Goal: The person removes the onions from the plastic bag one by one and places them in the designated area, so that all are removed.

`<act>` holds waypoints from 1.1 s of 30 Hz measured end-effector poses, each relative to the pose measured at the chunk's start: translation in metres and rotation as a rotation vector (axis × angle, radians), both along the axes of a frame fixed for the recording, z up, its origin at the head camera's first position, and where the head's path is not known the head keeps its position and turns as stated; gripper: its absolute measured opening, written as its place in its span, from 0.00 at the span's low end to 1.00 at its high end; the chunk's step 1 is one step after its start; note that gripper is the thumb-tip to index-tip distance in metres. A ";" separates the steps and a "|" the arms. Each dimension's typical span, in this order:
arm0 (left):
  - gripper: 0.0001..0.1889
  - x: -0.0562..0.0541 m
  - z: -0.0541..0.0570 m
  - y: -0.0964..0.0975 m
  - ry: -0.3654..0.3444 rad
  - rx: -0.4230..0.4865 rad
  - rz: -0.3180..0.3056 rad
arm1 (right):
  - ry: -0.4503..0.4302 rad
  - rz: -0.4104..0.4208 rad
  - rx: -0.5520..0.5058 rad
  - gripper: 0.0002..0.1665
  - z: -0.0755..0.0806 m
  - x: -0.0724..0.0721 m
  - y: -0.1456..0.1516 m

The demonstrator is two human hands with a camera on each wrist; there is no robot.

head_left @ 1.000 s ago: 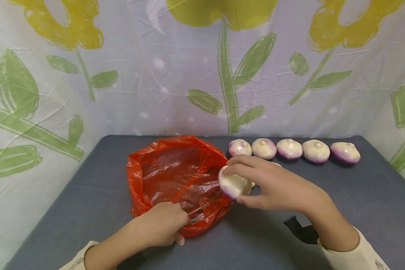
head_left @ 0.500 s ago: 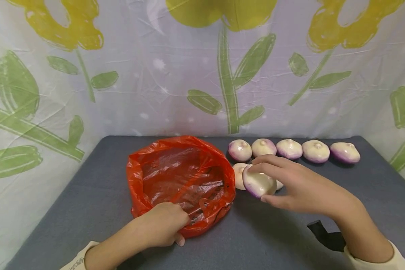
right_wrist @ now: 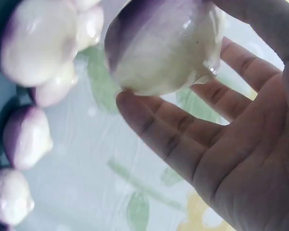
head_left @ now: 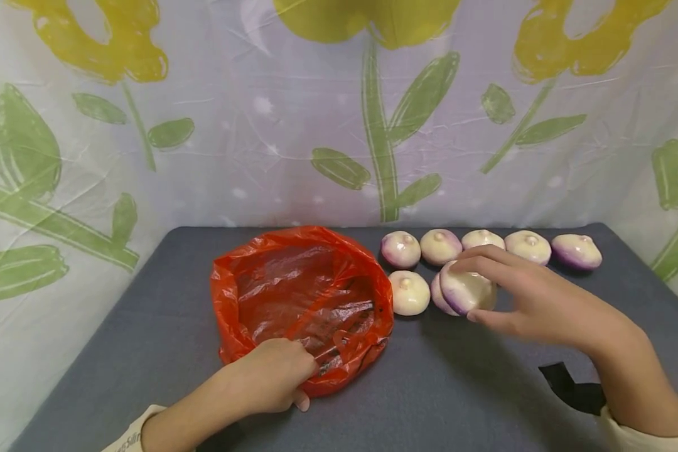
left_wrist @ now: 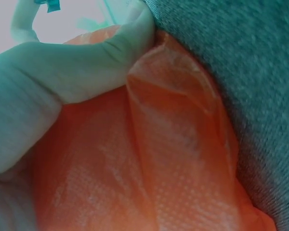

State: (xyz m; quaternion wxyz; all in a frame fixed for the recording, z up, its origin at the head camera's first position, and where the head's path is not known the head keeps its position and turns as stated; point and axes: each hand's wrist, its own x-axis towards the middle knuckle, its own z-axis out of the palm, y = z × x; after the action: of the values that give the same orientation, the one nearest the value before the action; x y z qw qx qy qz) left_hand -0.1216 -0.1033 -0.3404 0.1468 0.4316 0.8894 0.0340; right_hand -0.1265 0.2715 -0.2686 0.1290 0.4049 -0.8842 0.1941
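Observation:
My left hand [head_left: 274, 375] grips the near rim of a red plastic bag [head_left: 226, 301], thumb outside and fingers inside its mouth. In the left wrist view the thumb presses the folded film of the bag [left_wrist: 183, 144]. The bag stands wide open on the table. My right hand [head_left: 533, 301] holds a purple-and-white turnip [head_left: 468, 290] between thumb and fingertips, raised over the front row. From the right wrist the held turnip [right_wrist: 166, 48] shows a purple side and a small pointed tip. It partly covers another turnip [head_left: 442, 300] behind it.
A cream-coloured turnip [head_left: 411, 294] lies against the bag's right side. Behind it, several turnips [head_left: 441, 247] form a row along the back of the dark grey table [head_left: 164, 339]. A flower-printed cloth [head_left: 231, 157] hangs behind. A black strap [head_left: 570, 388] shows by my right wrist.
My right hand has moved right with the turnip, from the bag's edge to over the front row, uncovering the cream-coloured turnip. My left hand keeps its place on the bag.

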 end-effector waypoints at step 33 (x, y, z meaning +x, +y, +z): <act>0.13 -0.002 0.005 -0.010 0.023 -0.006 -0.060 | -0.089 -0.273 0.114 0.28 -0.053 -0.037 0.059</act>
State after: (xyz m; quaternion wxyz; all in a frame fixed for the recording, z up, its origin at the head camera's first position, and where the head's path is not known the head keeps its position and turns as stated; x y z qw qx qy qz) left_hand -0.1237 -0.1131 -0.3359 0.1388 0.4579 0.8778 0.0217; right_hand -0.1637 0.3309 -0.3217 0.0917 0.2784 -0.9455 0.1421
